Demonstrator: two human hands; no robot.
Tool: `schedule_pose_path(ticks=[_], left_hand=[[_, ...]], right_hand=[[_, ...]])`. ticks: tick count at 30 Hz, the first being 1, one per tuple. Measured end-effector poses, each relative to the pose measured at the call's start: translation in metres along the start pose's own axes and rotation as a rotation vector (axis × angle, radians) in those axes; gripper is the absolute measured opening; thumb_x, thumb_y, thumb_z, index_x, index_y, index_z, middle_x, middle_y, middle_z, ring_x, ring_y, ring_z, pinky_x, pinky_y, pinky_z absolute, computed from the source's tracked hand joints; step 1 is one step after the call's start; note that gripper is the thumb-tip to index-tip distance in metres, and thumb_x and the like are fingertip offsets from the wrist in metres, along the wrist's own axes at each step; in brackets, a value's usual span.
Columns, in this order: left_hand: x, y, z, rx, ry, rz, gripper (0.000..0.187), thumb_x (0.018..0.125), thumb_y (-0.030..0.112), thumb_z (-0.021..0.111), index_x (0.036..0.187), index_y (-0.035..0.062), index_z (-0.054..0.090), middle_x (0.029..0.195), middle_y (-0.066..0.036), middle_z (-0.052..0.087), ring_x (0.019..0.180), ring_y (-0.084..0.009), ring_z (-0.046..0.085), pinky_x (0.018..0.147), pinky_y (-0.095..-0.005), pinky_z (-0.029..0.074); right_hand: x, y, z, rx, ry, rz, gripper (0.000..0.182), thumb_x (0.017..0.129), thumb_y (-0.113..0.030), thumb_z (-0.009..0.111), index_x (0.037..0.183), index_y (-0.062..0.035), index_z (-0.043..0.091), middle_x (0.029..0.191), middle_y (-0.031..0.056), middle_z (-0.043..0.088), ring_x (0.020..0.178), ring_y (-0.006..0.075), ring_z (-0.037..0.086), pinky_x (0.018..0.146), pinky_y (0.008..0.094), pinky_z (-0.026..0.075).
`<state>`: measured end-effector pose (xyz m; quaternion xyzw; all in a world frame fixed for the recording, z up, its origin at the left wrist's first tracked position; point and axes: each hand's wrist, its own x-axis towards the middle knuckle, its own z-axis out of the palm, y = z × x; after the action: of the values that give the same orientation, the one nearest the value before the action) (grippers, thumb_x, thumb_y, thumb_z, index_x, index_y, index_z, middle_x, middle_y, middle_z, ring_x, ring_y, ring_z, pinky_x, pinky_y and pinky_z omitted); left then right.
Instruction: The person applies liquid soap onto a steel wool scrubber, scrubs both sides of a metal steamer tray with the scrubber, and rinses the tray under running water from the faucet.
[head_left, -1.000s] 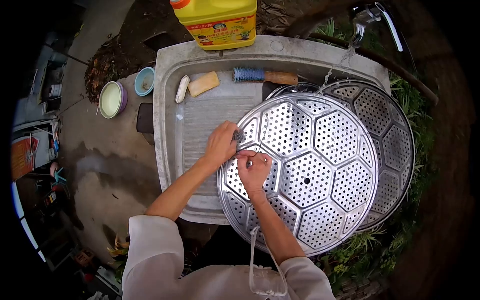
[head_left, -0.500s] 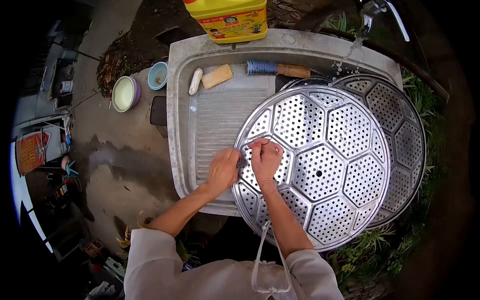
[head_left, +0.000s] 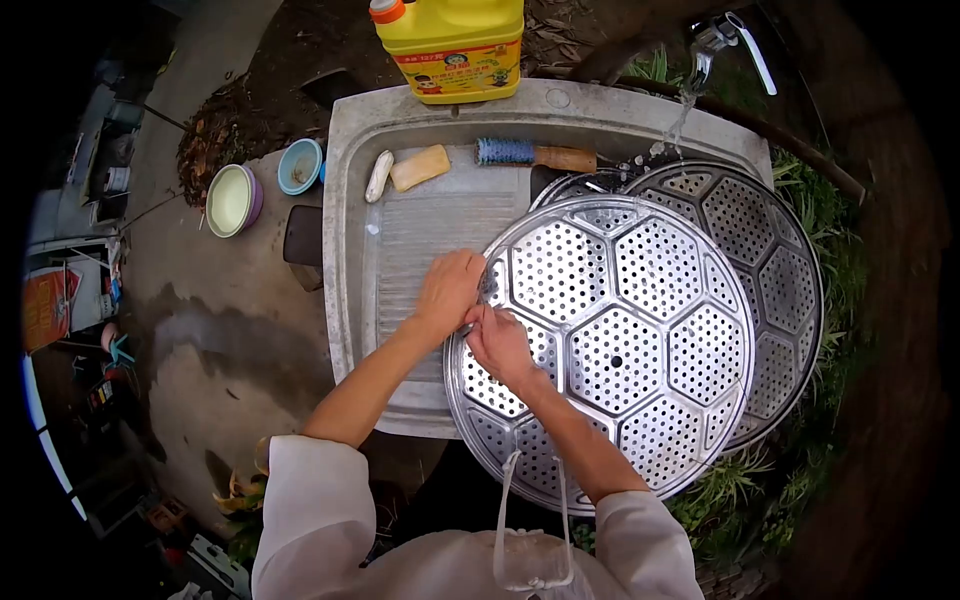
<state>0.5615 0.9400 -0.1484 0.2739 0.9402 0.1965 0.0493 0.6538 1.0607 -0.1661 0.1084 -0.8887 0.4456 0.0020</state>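
A round perforated metal tray (head_left: 617,345) with hexagon panels lies over the right part of a stone sink (head_left: 345,250), overlapping a darker perforated tray (head_left: 790,290). My left hand (head_left: 452,290) is closed at the tray's left rim, with a small dark tangle showing beside its fingers; what it grips is too small to make out. Just below and right, touching it, is my right hand (head_left: 498,342), with fingers pinched at the rim; a tiny dark bit shows at the fingertips.
A yellow jug (head_left: 460,60) stands on the sink's back edge. Inside are a white bar (head_left: 379,176), a yellowish block (head_left: 420,167) and a blue-bristled brush (head_left: 535,154). Water runs from a tap (head_left: 712,40). Two basins (head_left: 232,201) sit on the ground at left.
My right hand has moved down and left toward the rim, beside my left hand. My left hand has moved up along the rim. The whole view has shifted slightly.
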Motion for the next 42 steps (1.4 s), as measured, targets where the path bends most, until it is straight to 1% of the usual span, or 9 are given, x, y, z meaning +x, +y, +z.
schedule_pose_path(ticks=[3,6,8,12,19,22,29,36,42], left_hand=[[-0.056,0.007,-0.014,0.005,-0.037,-0.073,0.031,0.066,0.008,0.066,0.095,0.0062,0.054,0.093,-0.014,0.055,0.091,-0.0349,0.056,0.078,-0.0436,0.041],[-0.089,0.002,-0.007,-0.093,-0.011,-0.222,0.036,0.066,0.006,0.066,0.1,0.0059,0.053,0.095,-0.015,0.053,0.093,-0.0358,0.055,0.077,-0.0437,0.041],[-0.088,0.013,-0.015,-0.12,-0.015,-0.239,0.036,0.069,0.002,0.064,0.103,0.0057,0.053,0.097,-0.015,0.053,0.093,-0.0368,0.055,0.077,-0.0453,0.042],[-0.031,-0.003,0.001,-0.156,0.038,-0.214,0.029,0.071,-0.001,0.062,0.098,0.0057,0.053,0.098,-0.015,0.054,0.094,-0.0382,0.054,0.082,-0.0467,0.043],[0.021,-0.024,0.001,-0.128,-0.062,-0.031,0.032,0.069,-0.005,0.062,0.098,0.0064,0.054,0.098,-0.014,0.054,0.096,-0.0365,0.054,0.083,-0.0469,0.043],[-0.01,-0.026,-0.01,-0.163,-0.134,-0.069,0.034,0.067,-0.006,0.065,0.098,0.0062,0.055,0.097,-0.014,0.055,0.098,-0.0359,0.054,0.084,-0.0465,0.043],[0.122,-0.025,0.025,-0.047,0.033,0.142,0.024,0.075,-0.001,0.059,0.098,0.0045,0.056,0.098,-0.014,0.057,0.098,-0.0351,0.055,0.083,-0.045,0.044],[-0.003,-0.033,-0.019,-0.038,-0.287,0.075,0.033,0.069,-0.004,0.065,0.099,0.0055,0.054,0.1,-0.016,0.057,0.1,-0.0372,0.055,0.083,-0.0467,0.044],[0.105,-0.025,0.018,-0.027,0.006,0.094,0.032,0.071,-0.005,0.063,0.1,0.0048,0.053,0.1,-0.017,0.054,0.096,-0.0392,0.054,0.082,-0.0464,0.045]], right_hand=[[-0.013,-0.02,-0.008,0.065,-0.278,-0.105,0.03,0.081,-0.008,0.057,0.109,-0.0006,0.046,0.082,0.0118,0.064,0.077,0.0313,0.066,0.073,0.0421,0.053],[-0.024,-0.032,-0.019,0.011,-0.421,-0.108,0.029,0.08,-0.007,0.057,0.108,-0.0008,0.06,0.088,0.0125,0.064,0.077,0.0325,0.065,0.082,0.0422,0.052],[-0.048,-0.039,-0.025,-0.021,-0.04,0.013,0.029,0.075,-0.003,0.057,0.103,-0.0025,0.066,0.102,0.0141,0.067,0.107,0.0328,0.062,0.108,0.0521,0.037],[-0.074,-0.027,-0.014,-0.003,0.052,0.169,0.027,0.074,-0.005,0.056,0.098,-0.0017,0.069,0.132,0.0156,0.059,0.131,0.0335,0.049,0.114,0.0518,0.03],[-0.069,-0.031,-0.016,0.007,0.059,0.189,0.046,0.073,0.0,0.052,0.118,0.0008,0.064,0.126,0.0098,0.064,0.128,0.0309,0.052,0.113,0.0495,0.033],[-0.071,-0.03,-0.014,0.008,0.043,0.16,0.048,0.074,-0.001,0.052,0.119,-0.0005,0.064,0.128,0.0097,0.064,0.129,0.0303,0.052,0.113,0.049,0.033],[-0.071,-0.028,-0.017,-0.008,0.04,0.172,0.042,0.074,-0.004,0.053,0.112,-0.003,0.07,0.129,0.0096,0.063,0.128,0.0289,0.054,0.112,0.0475,0.034],[-0.073,-0.03,-0.014,-0.014,0.046,0.144,0.042,0.073,-0.004,0.054,0.113,-0.0047,0.068,0.13,0.0096,0.062,0.127,0.0288,0.054,0.111,0.0478,0.035],[-0.07,-0.043,-0.017,-0.317,-0.199,0.036,0.053,0.087,-0.019,0.056,0.137,-0.0034,0.049,0.15,0.0122,0.042,0.142,0.0278,0.035,0.116,0.0556,0.022]])
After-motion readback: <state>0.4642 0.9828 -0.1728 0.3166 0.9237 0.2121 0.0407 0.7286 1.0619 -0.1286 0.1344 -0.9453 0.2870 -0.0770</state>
